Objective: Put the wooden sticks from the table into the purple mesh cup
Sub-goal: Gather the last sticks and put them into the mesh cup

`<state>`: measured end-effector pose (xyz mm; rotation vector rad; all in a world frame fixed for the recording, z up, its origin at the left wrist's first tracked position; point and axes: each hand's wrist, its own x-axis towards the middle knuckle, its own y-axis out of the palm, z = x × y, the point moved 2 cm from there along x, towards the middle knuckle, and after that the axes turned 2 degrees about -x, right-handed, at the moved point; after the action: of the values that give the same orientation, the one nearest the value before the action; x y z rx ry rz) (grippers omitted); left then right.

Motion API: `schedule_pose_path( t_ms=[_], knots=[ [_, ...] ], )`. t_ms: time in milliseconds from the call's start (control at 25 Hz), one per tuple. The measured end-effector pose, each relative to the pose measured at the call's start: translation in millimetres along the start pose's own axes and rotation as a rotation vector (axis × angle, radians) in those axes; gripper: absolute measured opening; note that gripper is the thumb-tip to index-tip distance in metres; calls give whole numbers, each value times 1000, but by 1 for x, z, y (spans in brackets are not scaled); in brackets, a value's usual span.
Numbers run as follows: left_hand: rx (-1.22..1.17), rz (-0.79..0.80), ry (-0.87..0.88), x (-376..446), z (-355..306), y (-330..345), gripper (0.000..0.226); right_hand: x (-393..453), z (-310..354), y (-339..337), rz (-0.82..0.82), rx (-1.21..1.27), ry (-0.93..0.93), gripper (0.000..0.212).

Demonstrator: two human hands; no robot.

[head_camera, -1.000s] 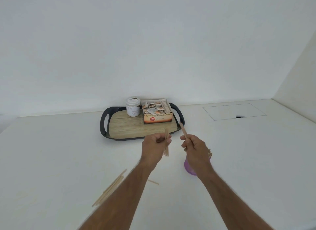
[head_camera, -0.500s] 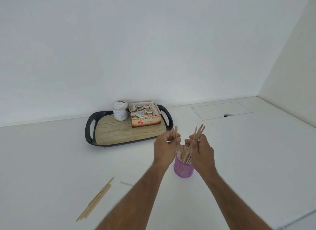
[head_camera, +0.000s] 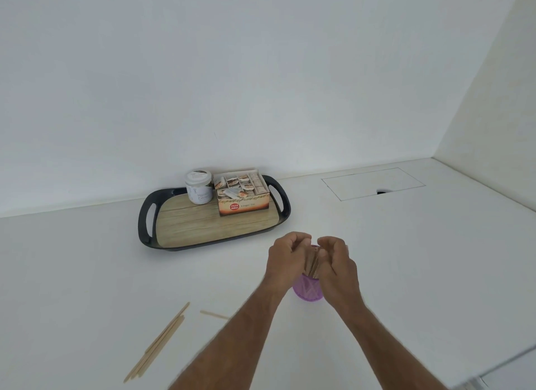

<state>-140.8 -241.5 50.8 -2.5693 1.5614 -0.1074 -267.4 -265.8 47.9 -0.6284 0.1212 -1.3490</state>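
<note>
The purple mesh cup [head_camera: 307, 290] stands on the white table, partly hidden between my two hands. A bunch of wooden sticks [head_camera: 312, 262] rises out of it. My left hand [head_camera: 285, 259] and my right hand [head_camera: 336, 266] are curled around the tops of these sticks from either side, right above the cup. A few loose wooden sticks [head_camera: 162, 343] lie on the table at the lower left. One short stick [head_camera: 213, 315] lies alone beside my left forearm.
A black-rimmed tray [head_camera: 143, 230] with a wood-look base sits at the back near the wall. It holds a white jar [head_camera: 199, 186] and an open box of tea bags [head_camera: 242, 194]. A rectangular hatch [head_camera: 372, 183] is set in the tabletop at the right.
Both hands have dropped lower onto the cup, pushing the sticks down into it. The stick tops that stuck out above my fingers are now covered by the hands.
</note>
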Motion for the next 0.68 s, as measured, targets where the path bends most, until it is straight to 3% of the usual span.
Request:
schedule_pose_path(
  t_ms=[200,360,520,680],
  knots=[
    [-34,-61,61,1,-2,-19,17,0,7,4,-39,-74,-82,36],
    [34,-136,87,0,1,-50,15,-9,21,13,-105,-128,-282,48],
    [96,-189,15,-6,10,-89,13,-20,32,31,-205,-246,-632,29],
    [282,-212,-99,-17,29,-135,15,-40,35,69,37,-292,-724,13]
  ],
)
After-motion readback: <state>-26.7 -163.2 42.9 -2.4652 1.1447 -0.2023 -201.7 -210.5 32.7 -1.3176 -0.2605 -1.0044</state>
